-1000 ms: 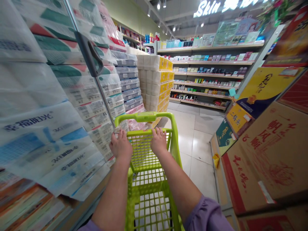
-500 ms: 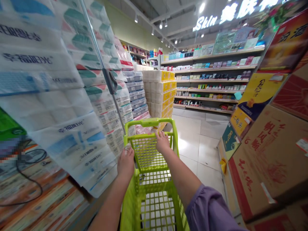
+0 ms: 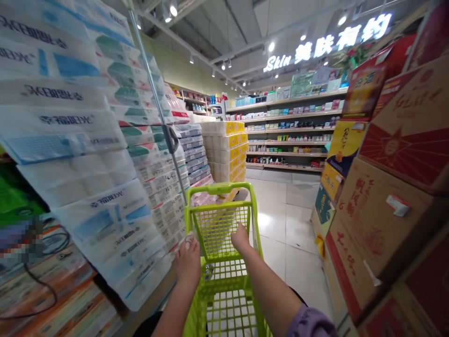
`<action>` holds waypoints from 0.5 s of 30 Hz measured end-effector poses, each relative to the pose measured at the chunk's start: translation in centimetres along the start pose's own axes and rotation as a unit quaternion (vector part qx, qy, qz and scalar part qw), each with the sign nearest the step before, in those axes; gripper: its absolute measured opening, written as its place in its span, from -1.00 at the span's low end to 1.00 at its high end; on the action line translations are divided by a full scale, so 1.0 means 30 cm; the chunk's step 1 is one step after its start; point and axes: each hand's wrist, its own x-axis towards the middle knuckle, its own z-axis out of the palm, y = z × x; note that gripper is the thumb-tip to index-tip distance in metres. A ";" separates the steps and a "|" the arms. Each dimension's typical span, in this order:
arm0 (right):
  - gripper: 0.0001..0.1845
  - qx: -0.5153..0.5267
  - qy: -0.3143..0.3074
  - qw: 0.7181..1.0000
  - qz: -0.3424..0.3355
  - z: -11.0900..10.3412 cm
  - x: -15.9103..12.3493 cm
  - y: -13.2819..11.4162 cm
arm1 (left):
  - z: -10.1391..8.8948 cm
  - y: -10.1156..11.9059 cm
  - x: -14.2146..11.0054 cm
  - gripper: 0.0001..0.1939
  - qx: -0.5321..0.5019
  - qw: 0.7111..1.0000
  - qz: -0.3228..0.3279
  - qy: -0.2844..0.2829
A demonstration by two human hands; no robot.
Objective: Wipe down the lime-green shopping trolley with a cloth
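A lime-green plastic shopping cart [image 3: 250, 278] with grid walls stands right in front of me, its basket bare in the visible part. My left hand [image 3: 188, 262] is at the cart's left rim, fingers curled round a small crumpled whitish thing [image 3: 189, 241] whose kind I cannot make out. Over the basket, my right hand [image 3: 240, 238] is closed in front of the cart's upright grid panel [image 3: 215, 229]. Its fingers are mostly hidden by the back of the hand, so whether it grips anything is unclear.
Wrapped tissue packs [image 3: 115, 220] are piled high on the left, beside a metal pole [image 3: 157, 98]. Cardboard cartons [image 3: 379, 220] line the right. Paper-roll packs [image 3: 224, 150] stand ahead, left of the tiled aisle [image 3: 270, 206]. Stocked shelves [image 3: 287, 131] span the back.
My right hand has come off the top bar of the grid panel and down toward me, its fingers now curled. My left hand has shifted slightly nearer. The view has tilted up and turned right.
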 end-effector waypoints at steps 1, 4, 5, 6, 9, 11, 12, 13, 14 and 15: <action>-0.30 0.004 -0.006 1.000 0.006 0.004 -0.006 0.000 | 0.003 0.002 -0.002 -0.45 0.002 1.000 0.000 0.001; -0.32 0.014 -0.019 0.999 0.030 0.002 -0.013 -0.020 | 0.009 0.003 -0.003 -0.43 -0.003 1.000 0.003 0.007; -0.33 0.020 -0.022 0.999 0.038 -0.002 -0.015 -0.028 | 0.010 0.003 0.000 -0.43 -0.005 1.000 0.005 0.007; -0.33 0.030 -0.022 0.998 0.044 -0.006 -0.018 -0.036 | 0.011 0.003 0.005 -0.43 -0.006 1.000 0.007 0.006; -0.36 0.095 -0.035 0.993 0.064 -0.019 -0.026 -0.058 | 0.007 0.013 0.039 -0.44 -0.002 1.000 0.009 0.009; -0.42 0.183 -0.071 0.976 0.093 -0.024 -0.029 -0.080 | -0.003 0.031 0.079 -0.45 -0.010 1.000 0.006 0.026; -0.46 0.227 -0.092 0.964 0.105 -0.023 -0.029 -0.096 | -0.010 0.045 0.103 -0.45 -0.024 0.999 0.005 0.038; -0.51 0.262 -0.111 0.952 0.112 -0.020 -0.028 -0.116 | -0.018 0.062 0.128 -0.45 -0.046 0.998 0.006 0.051; -0.56 0.291 -0.128 0.941 0.113 -0.012 -0.026 -0.137 | -0.027 0.082 0.154 -0.45 -0.077 0.995 0.007 0.059; -0.59 0.320 -0.147 0.930 0.110 -0.001 -0.023 -0.160 | -0.034 0.103 0.178 -0.45 -0.116 0.991 0.008 0.061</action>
